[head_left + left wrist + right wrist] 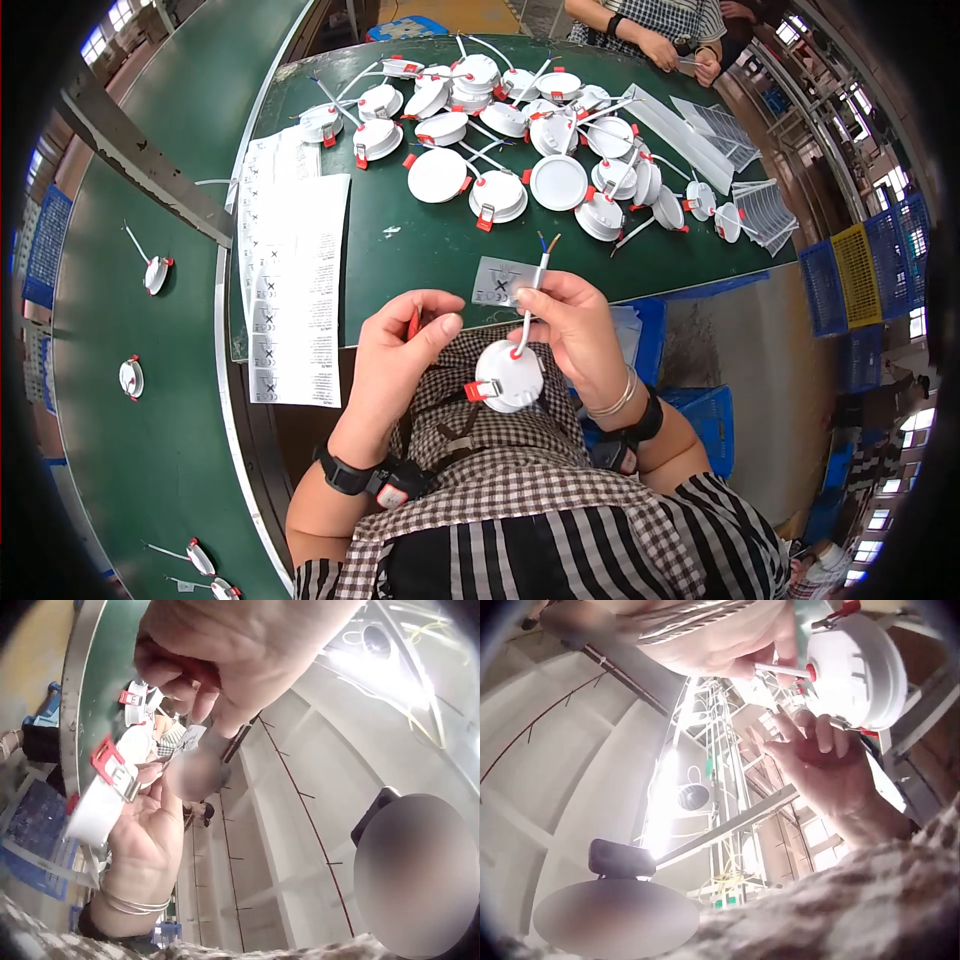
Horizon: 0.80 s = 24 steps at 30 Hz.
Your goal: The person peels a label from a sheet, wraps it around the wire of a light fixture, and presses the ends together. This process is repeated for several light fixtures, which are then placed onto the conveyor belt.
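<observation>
In the head view my right hand [578, 330] pinches the white cable [526, 330] of a round white downlight [513, 378]. The lamp hangs below the fingers, a red-tipped spring clip at its side. Blue and brown wire ends stick out at the cable's top. A silver printed label [498, 283] stands out from the cable at the right fingertips. My left hand [390, 350] is just left of the lamp, fingers curled round a small red object [414, 322], mostly hidden in the palm. The left wrist view shows that red object [191, 669] too.
Many downlights [497, 197] are heaped on the green table [400, 260]. Printed label sheets [300, 290] lie at its left edge, a white strip [680, 140] at the right. A green conveyor [120, 460] with several lamps runs left. Another person's hands [660, 48] are across the table.
</observation>
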Motion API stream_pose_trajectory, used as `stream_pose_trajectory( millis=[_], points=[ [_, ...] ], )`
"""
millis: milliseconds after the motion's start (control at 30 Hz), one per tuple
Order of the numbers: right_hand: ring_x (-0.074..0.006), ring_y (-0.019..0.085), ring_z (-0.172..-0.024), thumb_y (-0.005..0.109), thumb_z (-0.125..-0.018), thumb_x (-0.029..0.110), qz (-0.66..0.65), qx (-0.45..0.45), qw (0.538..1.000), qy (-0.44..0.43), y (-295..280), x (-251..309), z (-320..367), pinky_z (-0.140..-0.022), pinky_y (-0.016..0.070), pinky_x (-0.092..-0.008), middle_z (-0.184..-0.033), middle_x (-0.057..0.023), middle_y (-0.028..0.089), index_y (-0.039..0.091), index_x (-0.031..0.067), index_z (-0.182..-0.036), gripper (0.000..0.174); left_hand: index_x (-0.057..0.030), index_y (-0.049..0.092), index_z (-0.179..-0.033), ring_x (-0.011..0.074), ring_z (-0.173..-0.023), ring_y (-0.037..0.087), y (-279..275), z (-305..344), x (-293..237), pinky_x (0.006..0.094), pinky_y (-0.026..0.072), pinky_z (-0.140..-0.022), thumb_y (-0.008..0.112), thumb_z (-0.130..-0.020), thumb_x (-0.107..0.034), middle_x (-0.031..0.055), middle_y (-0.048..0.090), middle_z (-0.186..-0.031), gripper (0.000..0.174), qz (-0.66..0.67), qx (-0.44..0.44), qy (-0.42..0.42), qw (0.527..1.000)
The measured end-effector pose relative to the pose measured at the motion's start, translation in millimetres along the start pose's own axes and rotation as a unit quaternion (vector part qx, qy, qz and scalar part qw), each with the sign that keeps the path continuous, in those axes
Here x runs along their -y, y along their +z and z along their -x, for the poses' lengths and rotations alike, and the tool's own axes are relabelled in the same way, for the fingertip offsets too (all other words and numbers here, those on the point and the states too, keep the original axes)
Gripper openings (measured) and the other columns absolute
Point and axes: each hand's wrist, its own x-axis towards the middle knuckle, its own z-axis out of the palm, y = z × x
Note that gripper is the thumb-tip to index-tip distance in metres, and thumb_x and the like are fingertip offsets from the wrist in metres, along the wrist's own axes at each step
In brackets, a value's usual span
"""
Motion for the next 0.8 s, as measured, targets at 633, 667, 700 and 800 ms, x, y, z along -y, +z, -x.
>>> stream_pose_trajectory(
  millis=[633, 667, 700, 800],
  points=[
    [-0.0142, 0.061, -0.077, 0.060, -0.086, 0.008, 0.031, 0.068, 0.997, 0.023, 11, -3, -50, -0.068, 0.0588, -0.0333, -0.087, -0.0089, 0.062, 0.062, -0.0055, -0.096, 0.017, -0.0011, 0.061, -0.085, 0.0028, -0.049, 0.040, -6, -56, 4, 0.0184, 0.0282, -0.044, 0.061, -0.085, -0.013, -0.0012, 0.056, -0.069, 0.012, 0.069, -0.073, -0.014, 0.995],
    [-0.0142, 0.061, -0.077, 0.060, -0.086, 0.008, 0.030, 0.067, 0.997, 0.023, 13, 1, -52, -0.068, 0.0588, -0.0333, -0.087, -0.0089, 0.062, 0.062, -0.0055, -0.096, 0.017, -0.0013, 0.061, -0.086, 0.0031, -0.049, 0.041, -9, -57, 3, 0.0185, 0.0289, -0.044, 0.060, -0.086, -0.015, -0.0010, 0.056, -0.069, 0.013, 0.085, -0.088, -0.007, 0.992],
    [-0.0137, 0.061, -0.076, 0.061, -0.086, 0.010, 0.033, 0.062, 0.997, 0.015, 15, 6, -53, -0.066, 0.0590, -0.0328, -0.086, -0.0087, 0.062, 0.062, -0.0057, -0.095, 0.018, -0.0019, 0.061, -0.088, 0.0040, -0.049, 0.043, -13, -58, 3, 0.0184, 0.0298, -0.044, 0.059, -0.087, -0.016, -0.0004, 0.057, -0.069, 0.015, 0.103, -0.095, -0.006, 0.990],
    [-0.0130, 0.061, -0.075, 0.063, -0.085, 0.012, 0.040, 0.051, 0.998, 0.000, 19, 11, -57, -0.063, 0.0593, -0.0320, -0.085, -0.0085, 0.062, 0.062, -0.0065, -0.095, 0.020, -0.0027, 0.059, -0.089, 0.0059, -0.048, 0.045, -24, -56, 5, 0.0189, 0.0312, -0.043, 0.059, -0.088, -0.016, 0.0001, 0.058, -0.071, 0.014, 0.120, -0.102, -0.016, 0.987]
  ],
)
